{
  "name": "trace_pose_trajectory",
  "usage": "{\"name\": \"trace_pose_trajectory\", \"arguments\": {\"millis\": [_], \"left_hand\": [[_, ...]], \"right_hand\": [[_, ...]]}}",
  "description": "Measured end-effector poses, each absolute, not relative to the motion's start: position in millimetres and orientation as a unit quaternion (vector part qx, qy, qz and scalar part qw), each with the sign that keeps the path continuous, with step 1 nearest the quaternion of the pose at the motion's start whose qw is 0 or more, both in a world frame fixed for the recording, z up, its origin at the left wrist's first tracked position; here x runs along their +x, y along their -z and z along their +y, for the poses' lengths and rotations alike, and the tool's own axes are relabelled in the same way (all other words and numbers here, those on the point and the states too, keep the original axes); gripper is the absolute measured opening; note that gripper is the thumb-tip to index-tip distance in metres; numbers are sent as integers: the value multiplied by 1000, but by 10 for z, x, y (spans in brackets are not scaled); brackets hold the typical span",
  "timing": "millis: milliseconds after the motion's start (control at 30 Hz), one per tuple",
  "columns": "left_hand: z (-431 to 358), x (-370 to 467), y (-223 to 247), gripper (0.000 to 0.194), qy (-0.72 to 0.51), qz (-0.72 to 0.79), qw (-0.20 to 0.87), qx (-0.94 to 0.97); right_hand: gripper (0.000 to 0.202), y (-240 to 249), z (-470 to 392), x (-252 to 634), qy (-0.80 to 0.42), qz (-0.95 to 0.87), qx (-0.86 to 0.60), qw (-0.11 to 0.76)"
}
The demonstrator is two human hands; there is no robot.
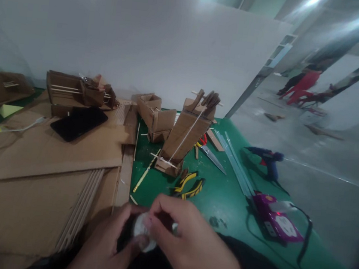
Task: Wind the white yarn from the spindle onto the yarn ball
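Low in the head view, my left hand [112,239] grips a small whitish round object [144,233], which looks like a spool or roll, between thumb and fingers. Bent over its right side, my right hand [180,238] has thumb and index finger pinched at the object; anything between those fingertips is too small to make out. Beyond my hands stands a tilted cardboard build [184,135] with a string down its front and thin sticks through it. Yellow-black pliers [189,186] lie just in front of it.
Scissors [212,155], a pencil [142,176] and clear glue sticks [234,164] lie on the green table [219,208]. At right are a blue glue gun [269,160] and a purple device [278,219]. Cardboard sheets [50,154] and a black phone [79,123] lie left. A person [307,82] is far back.
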State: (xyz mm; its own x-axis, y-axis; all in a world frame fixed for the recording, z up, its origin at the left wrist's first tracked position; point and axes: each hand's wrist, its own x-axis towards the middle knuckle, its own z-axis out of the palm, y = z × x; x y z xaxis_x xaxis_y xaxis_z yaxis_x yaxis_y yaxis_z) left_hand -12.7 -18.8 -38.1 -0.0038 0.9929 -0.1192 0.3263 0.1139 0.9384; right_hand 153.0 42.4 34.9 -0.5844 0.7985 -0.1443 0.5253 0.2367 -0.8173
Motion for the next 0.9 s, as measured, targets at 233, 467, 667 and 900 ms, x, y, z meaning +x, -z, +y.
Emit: {"name": "trace_pose_trajectory", "arguments": {"millis": [233,467,667,900], "left_hand": [[-119,-219,391,48,-412,595,499,477],[-169,-195,342,50,-529,568,524,352],[-258,-192,302,51,-515,517,580,362],[-256,-197,313,39,-378,600,484,513]], "right_hand": [[10,14,96,1431,-379,-830,-330,241],[16,107,354,1464,-430,-807,-345,210],[15,70,821,1621,-500,-779,-359,119],[17,-82,882,1598,-475,-796,-364,94]]}}
